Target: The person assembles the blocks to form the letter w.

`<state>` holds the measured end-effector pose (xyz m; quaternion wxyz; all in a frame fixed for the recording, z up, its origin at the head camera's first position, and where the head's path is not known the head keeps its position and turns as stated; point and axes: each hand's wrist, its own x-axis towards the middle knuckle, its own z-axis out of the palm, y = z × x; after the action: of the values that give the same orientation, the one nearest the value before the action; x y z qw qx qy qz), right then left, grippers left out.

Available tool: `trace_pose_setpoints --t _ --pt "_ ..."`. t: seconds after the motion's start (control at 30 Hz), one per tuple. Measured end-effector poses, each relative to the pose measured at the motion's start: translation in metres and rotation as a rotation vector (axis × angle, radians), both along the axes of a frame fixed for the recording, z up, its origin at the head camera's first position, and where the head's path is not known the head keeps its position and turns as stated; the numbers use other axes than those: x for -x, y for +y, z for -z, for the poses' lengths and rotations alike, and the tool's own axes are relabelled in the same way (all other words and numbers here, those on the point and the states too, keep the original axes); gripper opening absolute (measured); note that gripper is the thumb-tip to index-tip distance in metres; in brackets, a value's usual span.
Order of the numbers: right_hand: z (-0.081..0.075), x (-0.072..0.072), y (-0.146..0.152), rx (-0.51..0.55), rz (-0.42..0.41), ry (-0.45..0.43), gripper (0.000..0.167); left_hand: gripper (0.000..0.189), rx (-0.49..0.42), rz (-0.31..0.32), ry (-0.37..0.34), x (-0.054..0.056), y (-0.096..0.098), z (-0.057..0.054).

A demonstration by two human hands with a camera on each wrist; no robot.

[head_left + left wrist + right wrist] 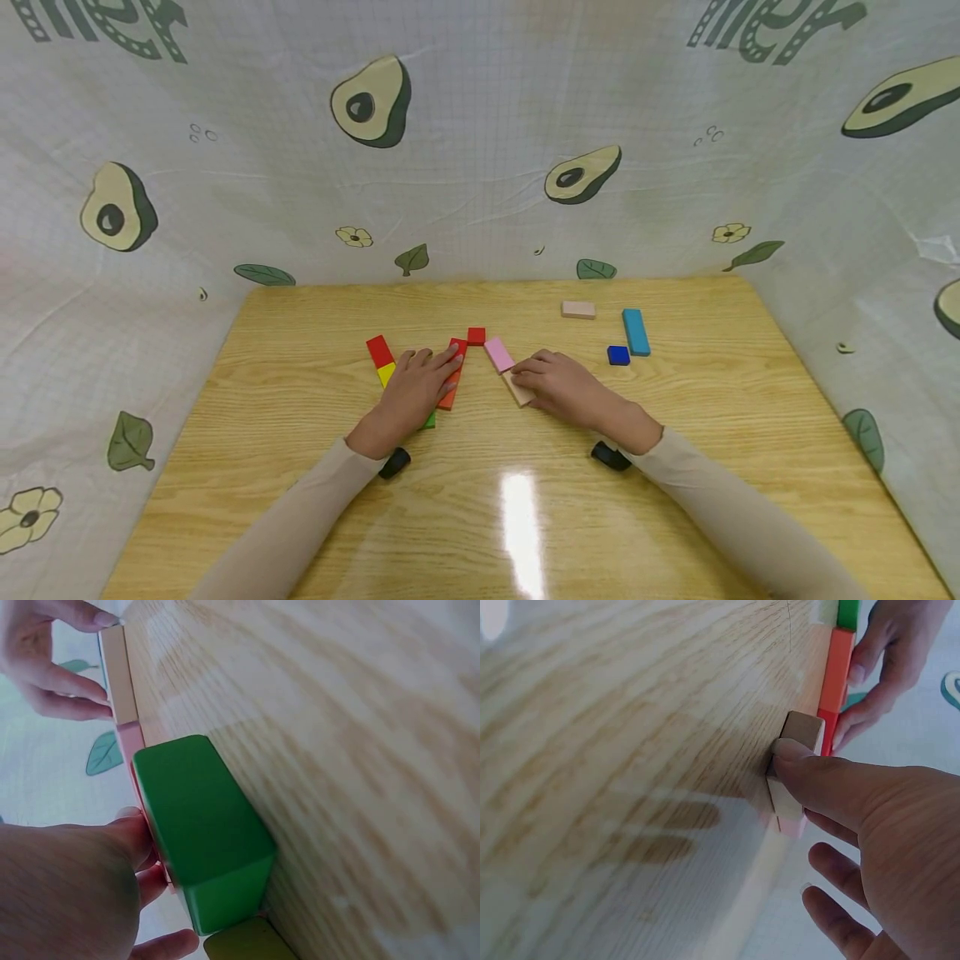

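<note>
My left hand (411, 390) rests its fingertips on a red block (457, 346) and the orange-red block (446, 398) joined end to end with it. A green block (430, 422) shows partly under this hand, and a yellow block (386, 372) lies on its left, touching another red block (379, 350). My right hand (567, 387) pinches a tan block (804, 729), thumb at its near end and a finger along its side. A pink block (498, 354) adjoins the tan block's far end. Between the two slanted rows sits a small red cube (476, 336).
Toward the back right lie a pale beige block (578, 310), a light blue block (636, 332) and a dark blue cube (618, 355). A white avocado-print cloth (480, 208) stands around the back and sides of the wooden table (450, 517).
</note>
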<state>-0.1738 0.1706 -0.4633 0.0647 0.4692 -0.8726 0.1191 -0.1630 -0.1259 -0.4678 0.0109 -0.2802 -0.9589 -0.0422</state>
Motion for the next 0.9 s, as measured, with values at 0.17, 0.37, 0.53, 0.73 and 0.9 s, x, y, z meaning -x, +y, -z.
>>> trace_pose_setpoints --t 0.17,0.37,0.53,0.73,0.9 --pt "0.0014 0.0007 -0.0007 0.007 -0.004 0.001 0.04 0.048 -0.001 0.002 0.006 -0.001 0.0001 -0.0005" --pt "0.0037 0.0022 -0.0008 0.006 -0.006 -0.007 0.041 0.047 -0.004 0.003 0.018 -0.0009 -0.0004 0.0011" --pt "0.0043 0.0025 -0.0011 0.032 -0.018 0.005 0.04 0.048 -0.01 0.003 0.03 -0.0002 -0.0006 0.002" --pt "0.0028 0.0023 -0.0022 0.032 -0.021 0.009 0.039 0.048 -0.006 0.006 0.044 0.0 -0.0006 0.0013" --pt "0.0019 0.0021 -0.0027 0.034 -0.028 0.019 0.04 0.048 0.007 0.006 0.043 0.0003 0.0 0.0013"
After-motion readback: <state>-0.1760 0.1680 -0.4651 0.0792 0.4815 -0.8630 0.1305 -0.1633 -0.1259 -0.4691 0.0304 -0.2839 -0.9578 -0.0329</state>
